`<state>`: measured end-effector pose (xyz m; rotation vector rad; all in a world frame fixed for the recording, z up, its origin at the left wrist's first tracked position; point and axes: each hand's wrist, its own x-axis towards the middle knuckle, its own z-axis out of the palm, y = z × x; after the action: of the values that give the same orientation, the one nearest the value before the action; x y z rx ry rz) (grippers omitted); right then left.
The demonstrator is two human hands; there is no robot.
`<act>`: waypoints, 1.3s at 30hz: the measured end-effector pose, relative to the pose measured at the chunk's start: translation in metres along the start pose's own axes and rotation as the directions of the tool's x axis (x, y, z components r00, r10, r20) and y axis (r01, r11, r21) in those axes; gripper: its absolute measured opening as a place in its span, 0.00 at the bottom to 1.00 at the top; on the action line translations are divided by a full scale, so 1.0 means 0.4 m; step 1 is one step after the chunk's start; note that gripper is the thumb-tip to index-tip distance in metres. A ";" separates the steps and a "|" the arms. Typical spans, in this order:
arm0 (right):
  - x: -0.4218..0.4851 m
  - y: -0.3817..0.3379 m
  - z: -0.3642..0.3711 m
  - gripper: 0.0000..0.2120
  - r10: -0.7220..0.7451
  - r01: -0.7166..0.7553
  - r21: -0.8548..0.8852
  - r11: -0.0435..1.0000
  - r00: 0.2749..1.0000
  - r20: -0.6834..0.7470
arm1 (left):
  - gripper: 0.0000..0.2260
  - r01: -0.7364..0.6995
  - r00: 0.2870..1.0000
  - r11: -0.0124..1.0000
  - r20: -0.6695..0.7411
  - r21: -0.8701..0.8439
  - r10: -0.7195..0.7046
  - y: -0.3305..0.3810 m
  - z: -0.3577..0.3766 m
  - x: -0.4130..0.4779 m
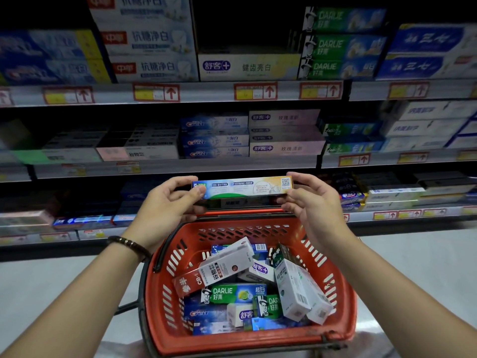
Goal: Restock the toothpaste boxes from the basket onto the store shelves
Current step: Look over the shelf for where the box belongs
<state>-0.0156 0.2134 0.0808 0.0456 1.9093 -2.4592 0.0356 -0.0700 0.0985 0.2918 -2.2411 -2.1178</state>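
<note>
One box up, plenty left.
Left hand and right hand pinch a box's ends above the basket, which looks half full; shelves await.

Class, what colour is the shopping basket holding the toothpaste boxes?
Red, with a dark handle: the basket shows plainly in the head view.

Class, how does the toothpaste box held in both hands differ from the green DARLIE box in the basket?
The held box is blue and yellow; the DARLIE box is green. The held box is pinched at both ends; the DARLIE box lies partly covered. Both are long cartons.
</note>
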 end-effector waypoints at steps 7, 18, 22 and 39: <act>0.000 0.001 0.002 0.09 -0.009 0.005 -0.048 0.999 0.997 -0.083 | 0.20 -0.002 1.000 1.000 -0.009 -0.029 0.002 -0.001 0.013 -0.004; 0.002 0.002 -0.002 0.07 -0.020 0.008 -0.082 0.997 0.989 -0.150 | 0.14 -0.036 0.999 0.999 -0.028 0.007 0.037 -0.015 0.024 0.004; 0.006 0.006 -0.004 0.04 -0.024 0.010 -0.089 0.996 0.987 -0.158 | 0.13 -0.085 0.993 0.993 -0.081 0.078 0.091 -0.017 0.027 0.004; -0.004 0.000 -0.019 0.04 -0.245 0.192 -0.210 0.959 0.933 -0.263 | 0.09 -0.125 0.938 0.992 -0.324 0.014 0.123 -0.009 0.126 0.005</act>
<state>-0.0139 0.2207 0.0791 0.2069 2.3730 -2.5189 0.0258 -0.0207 0.0915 0.4502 -2.0075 -1.8564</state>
